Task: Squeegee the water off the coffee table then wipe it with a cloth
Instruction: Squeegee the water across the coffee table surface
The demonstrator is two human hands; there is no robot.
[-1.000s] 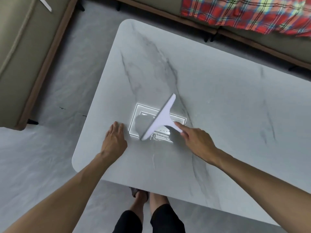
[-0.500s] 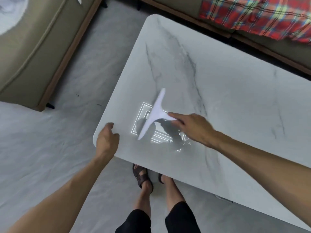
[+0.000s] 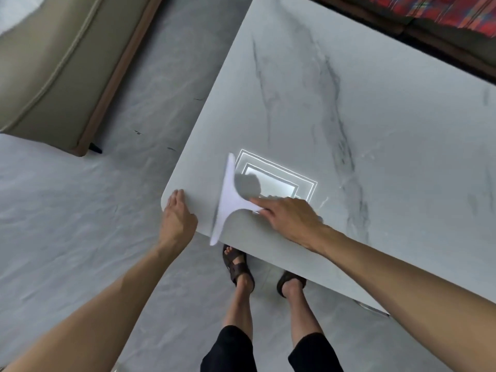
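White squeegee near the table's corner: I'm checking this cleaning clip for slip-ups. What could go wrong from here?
The white plastic squeegee already pokes past the grey marble coffee table's near edge, so water may run onto the floor by the brown sandals. The right hand seems to hold only the handle tip and might slip. The left hand lies ahead of the blade.

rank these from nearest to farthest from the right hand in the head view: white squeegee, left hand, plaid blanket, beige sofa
1. White plastic squeegee: held in the right hand, blade towards the table's near-left corner.
2. Left hand: on the marble table's corner, to the left.
3. Beige cushioned sofa: far upper left, across the floor.
4. Red plaid blanket: top right, beyond the table.
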